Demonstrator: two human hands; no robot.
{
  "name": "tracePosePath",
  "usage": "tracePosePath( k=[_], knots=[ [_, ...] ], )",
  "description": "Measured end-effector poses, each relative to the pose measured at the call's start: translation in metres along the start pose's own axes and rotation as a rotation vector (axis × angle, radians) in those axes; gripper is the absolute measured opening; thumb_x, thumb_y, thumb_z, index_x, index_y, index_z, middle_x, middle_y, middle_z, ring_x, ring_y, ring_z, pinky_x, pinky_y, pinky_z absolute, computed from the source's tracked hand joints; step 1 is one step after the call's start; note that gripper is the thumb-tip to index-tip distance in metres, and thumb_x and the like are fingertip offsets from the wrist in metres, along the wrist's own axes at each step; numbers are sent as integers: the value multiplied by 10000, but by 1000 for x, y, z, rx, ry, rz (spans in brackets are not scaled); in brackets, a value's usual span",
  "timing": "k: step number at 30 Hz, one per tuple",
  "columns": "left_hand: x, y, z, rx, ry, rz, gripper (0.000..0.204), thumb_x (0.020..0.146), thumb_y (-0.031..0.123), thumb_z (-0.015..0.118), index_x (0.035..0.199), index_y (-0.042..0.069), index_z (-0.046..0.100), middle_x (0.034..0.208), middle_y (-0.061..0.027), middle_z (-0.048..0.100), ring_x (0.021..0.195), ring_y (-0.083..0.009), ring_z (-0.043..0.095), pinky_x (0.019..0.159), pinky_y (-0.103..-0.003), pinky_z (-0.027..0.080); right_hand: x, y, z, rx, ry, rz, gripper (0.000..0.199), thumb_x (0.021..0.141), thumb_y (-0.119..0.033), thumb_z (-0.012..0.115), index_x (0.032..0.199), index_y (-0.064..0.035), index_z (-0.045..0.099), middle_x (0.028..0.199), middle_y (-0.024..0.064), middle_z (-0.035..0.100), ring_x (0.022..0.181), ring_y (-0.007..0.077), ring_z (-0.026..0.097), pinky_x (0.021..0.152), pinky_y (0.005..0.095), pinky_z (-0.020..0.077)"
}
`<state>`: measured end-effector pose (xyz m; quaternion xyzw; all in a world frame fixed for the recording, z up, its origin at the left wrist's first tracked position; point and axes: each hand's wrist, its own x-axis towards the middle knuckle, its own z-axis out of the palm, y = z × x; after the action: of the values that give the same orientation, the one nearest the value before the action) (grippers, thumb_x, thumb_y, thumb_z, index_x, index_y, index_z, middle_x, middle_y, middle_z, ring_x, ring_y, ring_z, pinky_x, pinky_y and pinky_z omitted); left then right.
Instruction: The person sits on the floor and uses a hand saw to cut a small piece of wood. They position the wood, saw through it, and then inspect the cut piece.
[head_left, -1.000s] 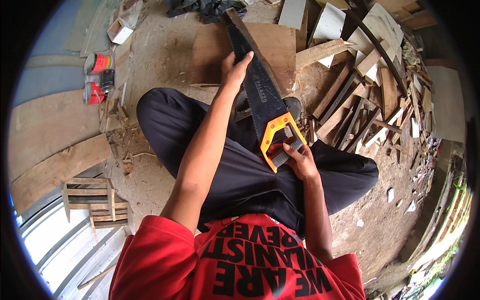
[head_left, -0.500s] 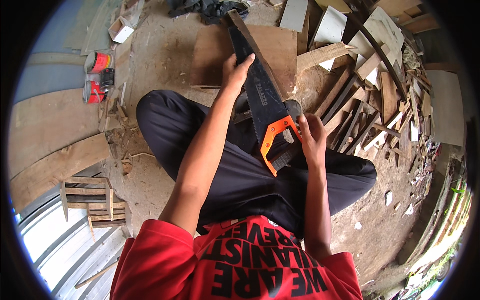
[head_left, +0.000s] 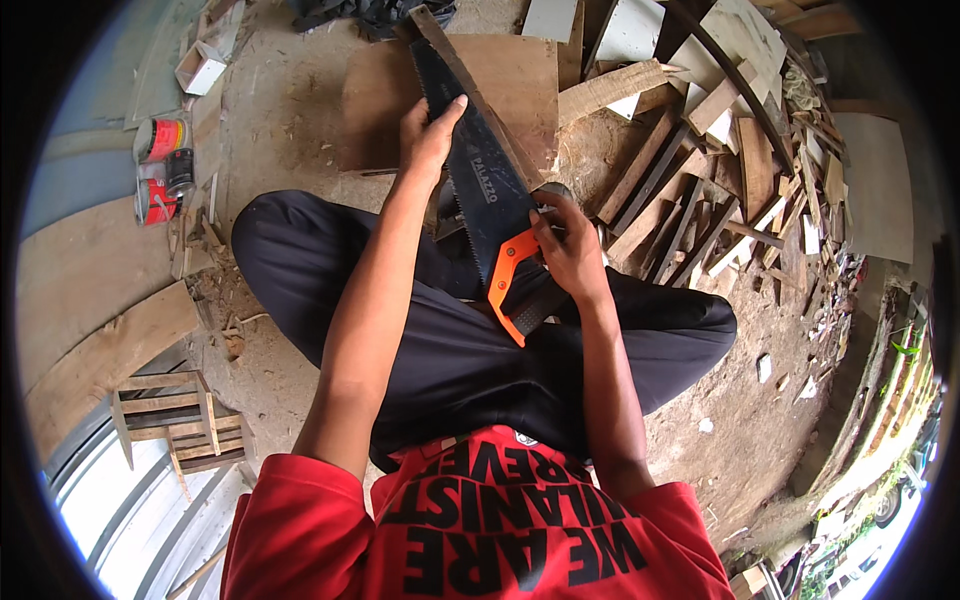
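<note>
A hand saw (head_left: 488, 190) with a dark blade and an orange-and-black handle lies slantwise above my lap, its handle toward me. My left hand (head_left: 430, 138) grips the blade at about mid-length, thumb on the upper face, fingers curled under the toothed edge. Along the saw's back edge runs a narrow wooden strip (head_left: 470, 85), which sticks out past the blade's far end. My right hand (head_left: 570, 243) has its fingers bent round the heel of the blade, at the top of the handle. Whether it also pinches the strip's near end is hidden.
Beyond my crossed legs stands a brown wooden block or box (head_left: 380, 110). Offcuts and boards (head_left: 690, 190) are heaped at the right. Paint cans (head_left: 160, 200) stand at the left, near a small slatted wooden frame (head_left: 180, 415). Dark cloth or plastic (head_left: 375, 15) lies at the far edge.
My right hand has moved from beside the handle up to the blade's heel, fingers now closing there. My left hand keeps its hold on the blade. The whole view has shifted slightly.
</note>
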<state>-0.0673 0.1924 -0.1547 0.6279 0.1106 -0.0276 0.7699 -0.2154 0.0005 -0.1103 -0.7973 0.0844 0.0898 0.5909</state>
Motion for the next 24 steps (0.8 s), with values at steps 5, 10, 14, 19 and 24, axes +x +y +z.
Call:
tracePosePath(
  k=[5,10,14,19,24],
  knots=[
    [-1,2,2,-16,-13,-10,197,890,191,709,993,31,654,887,7,651,772,-69,574,688,-247,459,-2,1,1,81,-9,12,287,948,-140,596,1209,-25,565,771,85,638,576,107,583,539,261,454],
    [1,-1,-1,9,-11,3,200,892,196,707,995,34,654,892,1,655,781,-68,574,696,-249,462,-2,-2,0,90,-18,29,285,956,-135,597,1213,-16,564,744,53,612,568,78,558,518,243,441],
    [-2,1,0,59,-8,-11,228,892,211,705,1011,24,650,904,-15,659,796,-77,580,710,-257,474,-1,2,-1,16,3,7,282,931,-137,606,1186,-22,570,829,132,653,688,198,633,627,325,484],
    [1,-2,-1,81,-11,50,276,890,222,705,1059,12,644,926,-27,669,816,-94,591,730,-272,489,8,-27,5,-239,194,-229,288,895,-107,648,1137,34,579,1009,220,644,898,357,647,788,419,504],
    [-2,8,1,73,-11,41,214,897,180,694,1024,13,656,895,-8,673,793,-68,588,713,-252,486,62,-49,12,-135,254,-284,239,901,-101,633,1103,26,620,985,215,670,878,358,671,763,413,520]
  ],
)
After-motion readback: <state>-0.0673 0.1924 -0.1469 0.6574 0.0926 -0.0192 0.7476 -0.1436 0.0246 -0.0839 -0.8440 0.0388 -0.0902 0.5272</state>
